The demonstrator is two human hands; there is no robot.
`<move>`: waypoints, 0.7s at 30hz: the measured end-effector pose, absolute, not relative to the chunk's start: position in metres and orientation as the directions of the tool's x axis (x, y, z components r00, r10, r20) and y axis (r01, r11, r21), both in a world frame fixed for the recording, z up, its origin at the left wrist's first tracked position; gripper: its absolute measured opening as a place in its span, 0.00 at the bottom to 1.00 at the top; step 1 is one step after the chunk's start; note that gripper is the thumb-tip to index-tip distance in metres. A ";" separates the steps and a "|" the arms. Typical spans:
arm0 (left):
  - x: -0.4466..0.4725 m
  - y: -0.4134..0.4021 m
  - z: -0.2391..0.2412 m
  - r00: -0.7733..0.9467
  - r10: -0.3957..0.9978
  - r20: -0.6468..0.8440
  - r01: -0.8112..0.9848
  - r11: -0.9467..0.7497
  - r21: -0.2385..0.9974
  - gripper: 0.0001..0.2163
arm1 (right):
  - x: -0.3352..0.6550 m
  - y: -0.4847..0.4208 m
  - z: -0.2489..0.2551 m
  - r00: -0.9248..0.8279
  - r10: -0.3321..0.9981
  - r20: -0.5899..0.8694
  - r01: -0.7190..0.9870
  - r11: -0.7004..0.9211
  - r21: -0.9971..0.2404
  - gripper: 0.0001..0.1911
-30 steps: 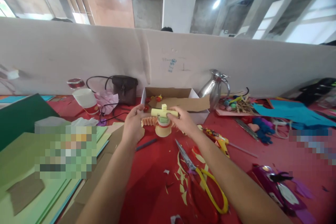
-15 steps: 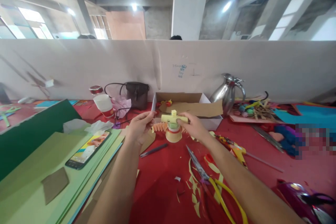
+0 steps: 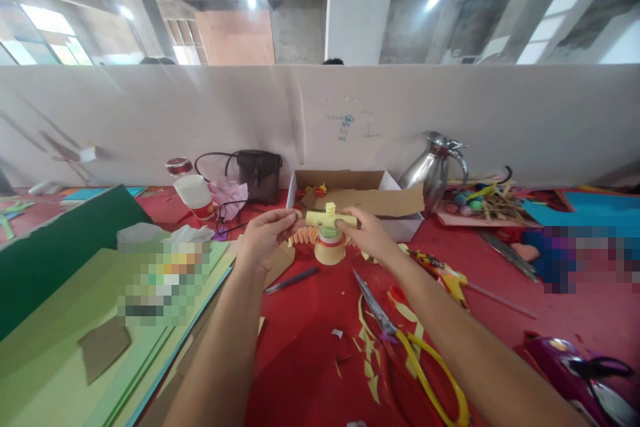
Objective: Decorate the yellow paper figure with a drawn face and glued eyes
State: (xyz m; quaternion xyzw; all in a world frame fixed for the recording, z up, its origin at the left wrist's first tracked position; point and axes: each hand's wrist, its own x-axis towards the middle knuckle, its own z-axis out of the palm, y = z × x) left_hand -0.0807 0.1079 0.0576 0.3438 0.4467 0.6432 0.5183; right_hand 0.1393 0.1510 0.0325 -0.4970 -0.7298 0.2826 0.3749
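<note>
A small paper figure (image 3: 330, 252) stands upright on the red table, with a cone-shaped yellow body, a red band and pleated orange paper arms (image 3: 304, 235). Across its top lies a yellow paper roll (image 3: 320, 219) with a small folded yellow piece (image 3: 331, 207) above it. My right hand (image 3: 369, 235) grips the roll's right end, thumb in front. Just left of the roll, my left hand (image 3: 267, 235) is closed in a pinch; whatever is between its fingertips is too small to make out.
Nearby lie yellow-handled scissors (image 3: 425, 367), a dark pen (image 3: 293, 280), paper scraps (image 3: 370, 353) and a yellow glue gun (image 3: 453, 283). Behind stand an open cardboard box (image 3: 405, 227) and a steel jug (image 3: 425, 170). Green paper sheets (image 3: 60, 320) cover the left side.
The view has tilted slightly, so everything sits a little higher in the picture. My right hand keeps its grip on the paper roll, and my left hand stays pinched beside it.
</note>
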 end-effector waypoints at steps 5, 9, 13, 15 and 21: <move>-0.075 0.113 0.048 -0.286 0.953 0.104 -0.116 -0.142 0.983 0.11 | 0.140 0.155 0.031 -0.229 0.936 0.266 0.505 0.348 -0.790 0.18; -0.064 0.110 0.052 -0.219 0.974 0.051 -0.226 -0.102 0.969 0.12 | 0.140 0.156 0.031 -0.225 0.935 0.273 0.505 0.352 -0.788 0.17; -0.056 0.104 0.061 -0.161 0.987 -0.001 -0.294 -0.047 0.955 0.14 | 0.138 0.153 0.033 -0.235 0.932 0.277 0.503 0.361 -0.786 0.17; -0.055 0.102 0.065 -0.162 0.987 -0.024 -0.326 -0.031 0.945 0.11 | 0.137 0.152 0.034 -0.239 0.932 0.273 0.503 0.359 -0.786 0.17; -0.059 0.101 0.067 -0.216 0.975 -0.051 -0.310 -0.019 0.950 0.11 | 0.138 0.154 0.033 -0.237 0.931 0.278 0.511 0.362 -0.780 0.19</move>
